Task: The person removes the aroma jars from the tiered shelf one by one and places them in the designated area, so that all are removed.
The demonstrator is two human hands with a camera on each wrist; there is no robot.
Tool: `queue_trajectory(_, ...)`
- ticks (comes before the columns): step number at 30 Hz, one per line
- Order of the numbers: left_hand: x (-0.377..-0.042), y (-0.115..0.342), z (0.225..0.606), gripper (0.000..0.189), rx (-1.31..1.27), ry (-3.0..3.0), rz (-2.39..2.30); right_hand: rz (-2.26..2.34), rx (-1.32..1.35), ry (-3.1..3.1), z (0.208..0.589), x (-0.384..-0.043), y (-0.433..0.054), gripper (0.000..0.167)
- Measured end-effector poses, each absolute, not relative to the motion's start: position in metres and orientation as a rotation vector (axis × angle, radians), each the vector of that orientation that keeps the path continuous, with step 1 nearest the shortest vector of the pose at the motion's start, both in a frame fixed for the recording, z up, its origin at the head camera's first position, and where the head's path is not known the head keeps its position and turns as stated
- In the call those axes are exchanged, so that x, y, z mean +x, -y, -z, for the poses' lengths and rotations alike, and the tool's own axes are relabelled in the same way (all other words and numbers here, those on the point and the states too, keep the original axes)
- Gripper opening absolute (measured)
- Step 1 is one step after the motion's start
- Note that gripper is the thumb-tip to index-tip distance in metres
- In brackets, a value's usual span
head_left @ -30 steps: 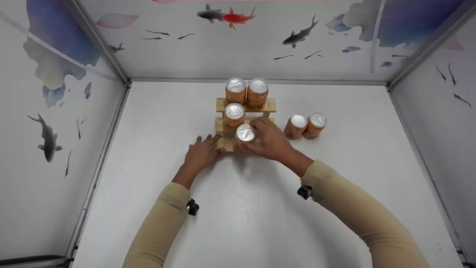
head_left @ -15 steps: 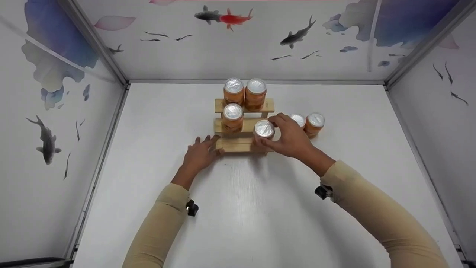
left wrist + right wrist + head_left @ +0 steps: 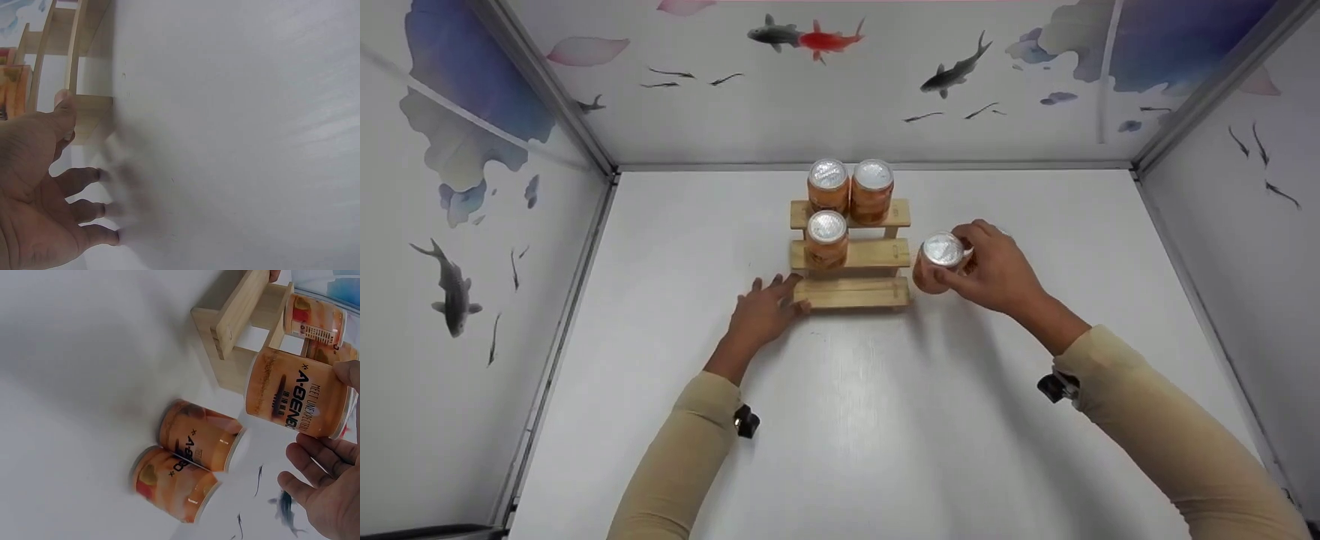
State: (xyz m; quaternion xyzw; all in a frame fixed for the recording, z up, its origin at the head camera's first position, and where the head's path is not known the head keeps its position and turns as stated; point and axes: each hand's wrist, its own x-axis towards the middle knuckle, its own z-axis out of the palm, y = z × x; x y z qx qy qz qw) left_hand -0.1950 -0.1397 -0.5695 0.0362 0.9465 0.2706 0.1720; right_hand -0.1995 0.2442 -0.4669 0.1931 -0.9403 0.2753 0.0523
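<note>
My right hand (image 3: pixel 997 271) grips an orange can (image 3: pixel 942 251) with a silver lid, just right of the stepped wooden rack (image 3: pixel 851 294). The right wrist view shows this printed can (image 3: pixel 295 391) between thumb and fingers, held off the table. My left hand (image 3: pixel 763 311) pinches the left end of the rack's lowest step between thumb and index finger. Its other fingers spread toward the tabletop in the left wrist view. On the top step stand two cans side by side, a left can (image 3: pixel 829 187) and a right can (image 3: pixel 872 191). One more can (image 3: pixel 826 240) stands left on the middle step.
Two more orange cans, an upper can (image 3: pixel 197 433) and a lower can (image 3: pixel 169 484), stand together on the table near the right hand. In the head view that hand hides them. White panels with painted fish enclose the table (image 3: pixel 840 420).
My right hand has carried the can from the lowest step rightward, off the rack, towards the two cans on the table. The left hand has stayed at the rack's left end.
</note>
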Motion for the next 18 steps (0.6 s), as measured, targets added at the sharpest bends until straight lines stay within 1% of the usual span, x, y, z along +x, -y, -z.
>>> queue_trajectory(18, -0.194, 0.140, 0.569, 0.070, 0.112, -2.687, -0.781, -0.810, 0.414, 2.822, 0.461, -0.203, -0.300, 0.051)
